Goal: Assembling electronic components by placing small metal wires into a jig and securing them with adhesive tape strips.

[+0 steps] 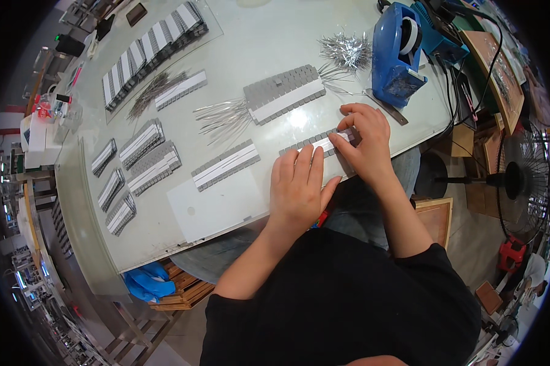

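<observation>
from my remote seat, nearest the lower edge of the frame i see the black sleeves and bare forearms rising toward the pale glossy tabletop (324,43). the left hand (298,183) lies flat just below centre, fingers pressed together and palm down, its tips on the near end of a short row of small grey blocks with a white tape band along it (316,143); i judge it is there to pin the row so it cannot slide. the right hand (365,141), right of centre, curls over the far end of that same row, fingertips bent down and pressing the white band; whether it pinches anything i cannot tell.

just left of the hands sits a blank white paper sheet (217,204), matte and flat. beyond it lie finished taped grey strips (226,165), laid parallel, more at left. higher, at centre, a wider grey block mat with thin silvery wire leads fanning from it (275,97) rests apart. a tangled pile of shiny metal leads (347,50) lies upper right, beside a blue plastic tape dispenser with a white roll (398,52), near the working hand for reach, i would say.
</observation>
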`<state>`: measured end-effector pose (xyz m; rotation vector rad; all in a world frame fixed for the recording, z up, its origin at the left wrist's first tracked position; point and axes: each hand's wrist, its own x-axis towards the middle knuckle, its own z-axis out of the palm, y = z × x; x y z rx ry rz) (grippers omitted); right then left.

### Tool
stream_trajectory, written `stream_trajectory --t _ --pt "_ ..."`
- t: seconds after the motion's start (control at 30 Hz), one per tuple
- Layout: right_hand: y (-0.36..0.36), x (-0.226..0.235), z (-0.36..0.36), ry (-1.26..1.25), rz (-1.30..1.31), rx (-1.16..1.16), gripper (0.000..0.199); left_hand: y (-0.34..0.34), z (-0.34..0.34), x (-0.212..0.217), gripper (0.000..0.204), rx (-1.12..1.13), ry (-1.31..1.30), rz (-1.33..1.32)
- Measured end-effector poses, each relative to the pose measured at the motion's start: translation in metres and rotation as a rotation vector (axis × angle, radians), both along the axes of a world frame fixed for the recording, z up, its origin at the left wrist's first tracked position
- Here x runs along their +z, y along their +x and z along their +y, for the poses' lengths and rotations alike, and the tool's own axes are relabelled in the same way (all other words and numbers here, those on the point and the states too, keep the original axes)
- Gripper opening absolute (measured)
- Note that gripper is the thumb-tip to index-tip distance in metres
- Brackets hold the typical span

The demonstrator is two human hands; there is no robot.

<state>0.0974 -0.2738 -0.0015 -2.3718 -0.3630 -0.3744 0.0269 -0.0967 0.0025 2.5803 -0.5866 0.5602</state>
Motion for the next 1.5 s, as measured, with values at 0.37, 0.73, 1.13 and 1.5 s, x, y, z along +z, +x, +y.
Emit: stream_trajectory --t 0.37,0.73,1.13,1.5 --pt "0.000 0.000 0.000 0.008 -0.036 -0.037 0.019 0.009 -0.008 0.003 0.057 -0.140 0.103 0.039" --pt "0.036 0.065 -0.088 0.438 -0.356 -0.393 0.027 0.002 -0.007 0.004 0.059 -0.123 0.144 0.091" --pt "0.076 0.078 -0.091 0.582 0.026 -0.225 0.031 0.004 -0.005 0.003 0.057 -0.131 0.123 0.048" --pt "0.046 0.079 -0.076 -0.111 -0.128 -0.440 0.034 0.005 -0.003 0.000 0.057 -0.113 0.106 0.068"
